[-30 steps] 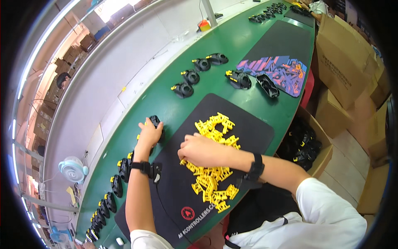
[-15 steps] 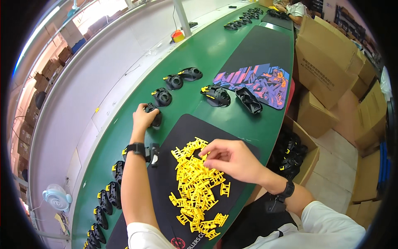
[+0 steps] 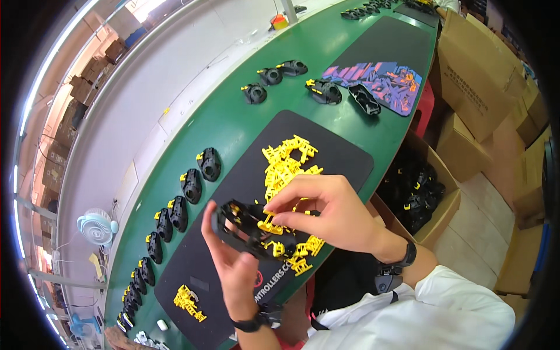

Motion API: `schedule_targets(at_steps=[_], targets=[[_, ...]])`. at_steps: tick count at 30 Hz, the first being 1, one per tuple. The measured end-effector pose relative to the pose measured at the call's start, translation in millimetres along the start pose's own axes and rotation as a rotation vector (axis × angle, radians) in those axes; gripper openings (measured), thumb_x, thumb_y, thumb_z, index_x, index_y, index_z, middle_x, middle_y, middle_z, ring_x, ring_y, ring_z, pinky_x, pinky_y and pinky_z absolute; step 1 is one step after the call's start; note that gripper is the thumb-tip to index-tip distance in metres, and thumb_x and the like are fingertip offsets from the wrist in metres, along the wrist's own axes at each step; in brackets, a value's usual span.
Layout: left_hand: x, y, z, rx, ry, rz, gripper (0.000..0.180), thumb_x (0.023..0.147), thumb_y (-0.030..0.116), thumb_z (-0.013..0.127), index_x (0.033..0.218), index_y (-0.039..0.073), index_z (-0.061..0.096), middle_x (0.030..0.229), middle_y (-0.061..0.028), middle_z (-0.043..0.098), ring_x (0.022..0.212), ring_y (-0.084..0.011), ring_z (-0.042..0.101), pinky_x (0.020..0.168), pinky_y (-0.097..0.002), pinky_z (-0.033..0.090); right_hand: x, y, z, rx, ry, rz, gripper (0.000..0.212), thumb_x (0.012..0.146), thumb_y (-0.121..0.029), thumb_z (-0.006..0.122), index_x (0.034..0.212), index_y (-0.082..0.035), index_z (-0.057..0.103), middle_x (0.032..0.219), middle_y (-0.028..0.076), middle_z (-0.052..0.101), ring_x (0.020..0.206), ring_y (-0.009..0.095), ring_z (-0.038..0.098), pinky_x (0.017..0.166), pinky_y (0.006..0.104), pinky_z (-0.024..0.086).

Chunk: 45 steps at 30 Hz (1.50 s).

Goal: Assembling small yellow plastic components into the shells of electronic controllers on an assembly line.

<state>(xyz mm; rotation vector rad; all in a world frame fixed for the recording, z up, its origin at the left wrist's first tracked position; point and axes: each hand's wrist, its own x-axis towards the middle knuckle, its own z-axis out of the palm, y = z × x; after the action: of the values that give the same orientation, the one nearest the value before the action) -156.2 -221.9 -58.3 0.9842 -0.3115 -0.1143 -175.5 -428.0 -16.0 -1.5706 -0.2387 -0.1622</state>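
In my left hand (image 3: 236, 274) is a hollow black plastic mouse shell (image 3: 236, 224), held tilted over the black mat, with its open inside partly showing. My right hand (image 3: 329, 213) is closed in a pinch on a small yellow plastic frame (image 3: 268, 224) at the shell's edge. Whether the frame touches the shell is hard to tell. Beneath both hands, a heap of similar yellow frames (image 3: 286, 169) spreads over the black mat (image 3: 344, 153), partly hidden by the hands and shell.
A row of black shells with yellow parts (image 3: 191, 185) lines the green table (image 3: 233, 125) on the left. More shells (image 3: 324, 91) sit farther back near a patterned mat (image 3: 379, 87). A small yellow pile (image 3: 189, 303) lies front left. A carton (image 3: 446, 224) of black shells stands at right.
My left hand has taken a black shell from the table's left side and brought it over the mat. My right hand has met it there with a yellow frame. The view has shifted.
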Motion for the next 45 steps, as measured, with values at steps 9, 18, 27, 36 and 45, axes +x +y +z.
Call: schedule_targets(at_steps=[9,18,27,36,45], targets=[[-61.4,-21.7,26.6,0.149,0.092,0.099,0.104,0.074,-0.002,0.079,0.154,0.016,0.016,0.142,-0.0126,0.045,0.129,-0.0251,0.048,0.11,-0.0412,0.041,-34.7,17.7,27.1,-0.442,0.262,-0.378,0.018,0.076,-0.002,0.082,0.092,-0.008,0.077,0.08,0.003,0.067,0.068,0.018,0.066,0.058,0.0295,0.052],[-66.7,-29.8,13.8,0.16,0.114,0.029,0.1,0.08,0.006,0.076,0.157,0.016,0.012,0.138,-0.0103,0.045,0.126,-0.0227,0.047,0.109,-0.0398,0.039,-32.9,39.2,29.8,-0.447,0.108,-0.398,0.016,0.076,0.0,0.078,0.09,-0.003,0.07,0.083,0.007,0.063,0.079,0.024,0.064,0.067,0.0347,0.054],[-68.3,-44.4,-1.9,0.301,0.093,-0.063,0.099,0.082,0.021,0.074,0.158,0.011,0.013,0.141,-0.0123,0.043,0.13,-0.0249,0.046,0.111,-0.0403,0.038,-39.5,54.7,25.4,-0.474,0.075,-0.325,0.018,0.076,0.0,0.08,0.092,-0.006,0.075,0.089,0.004,0.066,0.076,0.02,0.068,0.064,0.0301,0.056],[-62.9,-44.6,7.2,-0.041,0.16,-0.229,0.088,0.09,0.046,0.048,0.162,0.01,0.014,0.145,-0.0115,0.05,0.129,-0.021,0.052,0.108,-0.0358,0.044,-30.9,61.0,4.2,0.32,-0.207,0.297,0.016,0.09,-0.008,0.072,0.105,-0.003,0.07,0.088,-0.004,0.06,0.077,0.005,0.053,0.07,0.0218,0.044],[-68.7,-46.6,9.2,-0.032,0.165,-0.323,0.081,0.094,0.049,0.04,0.161,0.008,0.019,0.147,-0.0131,0.05,0.129,-0.0216,0.053,0.109,-0.0366,0.041,-32.7,73.9,7.4,0.331,-0.356,0.369,0.019,0.087,0.003,0.073,0.101,-0.004,0.061,0.083,-0.004,0.043,0.077,0.005,0.04,0.07,0.0213,0.039]])
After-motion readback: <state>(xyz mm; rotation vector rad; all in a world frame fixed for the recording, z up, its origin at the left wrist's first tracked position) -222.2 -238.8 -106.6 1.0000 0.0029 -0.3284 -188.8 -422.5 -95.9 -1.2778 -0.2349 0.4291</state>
